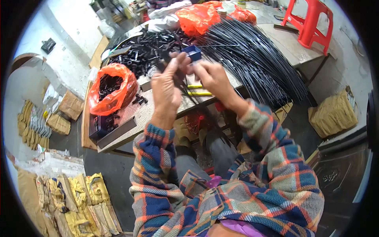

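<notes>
My left hand (165, 89) is raised over the table's near edge, its blurred fingers closed round thin black strands (185, 85) that hang down toward my knees. Close beside it, my right hand (215, 81) is closed in a pinch. What lies between its fingertips is too small and smeared to make out. Just beyond my fingers stands a small dark blue box (192, 52). Two yellow handles (198, 93), like those of pliers, lie on the tabletop under my hands. A large bundle of long thin black strands (252, 55) spreads across the table to the right.
Short black tubular parts (148, 47) are heaped at the back left. An orange plastic bag (128, 94) of small black pieces sits at the left, with a metal tray (114, 132) nearer. A red stool (310, 27) rests on the far right. Wrapped packages (333, 112) stand on the floor.
</notes>
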A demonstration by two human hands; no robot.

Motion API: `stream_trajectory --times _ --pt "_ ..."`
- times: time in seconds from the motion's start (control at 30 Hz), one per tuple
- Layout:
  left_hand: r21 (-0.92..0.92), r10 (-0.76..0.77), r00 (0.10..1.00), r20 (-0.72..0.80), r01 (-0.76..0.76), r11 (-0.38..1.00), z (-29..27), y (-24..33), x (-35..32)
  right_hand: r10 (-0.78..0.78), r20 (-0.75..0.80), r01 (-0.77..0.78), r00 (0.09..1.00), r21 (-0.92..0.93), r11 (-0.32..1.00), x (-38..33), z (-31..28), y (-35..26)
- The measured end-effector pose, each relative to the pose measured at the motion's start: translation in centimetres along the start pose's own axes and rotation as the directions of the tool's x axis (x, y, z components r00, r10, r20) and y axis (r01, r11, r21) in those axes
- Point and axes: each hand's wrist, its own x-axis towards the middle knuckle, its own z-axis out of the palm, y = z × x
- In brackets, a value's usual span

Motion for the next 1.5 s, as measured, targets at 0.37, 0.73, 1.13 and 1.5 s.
stream_trajectory --times 0.37,0.73,1.13,1.5 --pt "-0.013 -0.027 1.0 -0.001 0.027 1.0 -0.8 3.2 -0.5 0.045 0.144 0.084 0.989 -0.772 0.63 12.3 -7.5 12.3" --pt "-0.013 -0.094 0.995 0.022 0.094 0.995 0.4 0.8 -0.5 0.247 0.457 -0.244 0.855 -0.066 0.967 2.1 -3.3 4.4" --pt "0.978 0.258 0.963 0.074 -0.12 0.171 -4.0 6.5 -4.5 0.226 0.68 -0.61 0.698 0.399 0.684 -0.8 -0.3 -4.1" --pt "0.566 0.192 0.965 0.181 -0.262 0.782 -3.8 4.2 -5.7 0.103 0.853 -0.801 0.512 0.431 0.416 -3.2 1.1 -7.2"
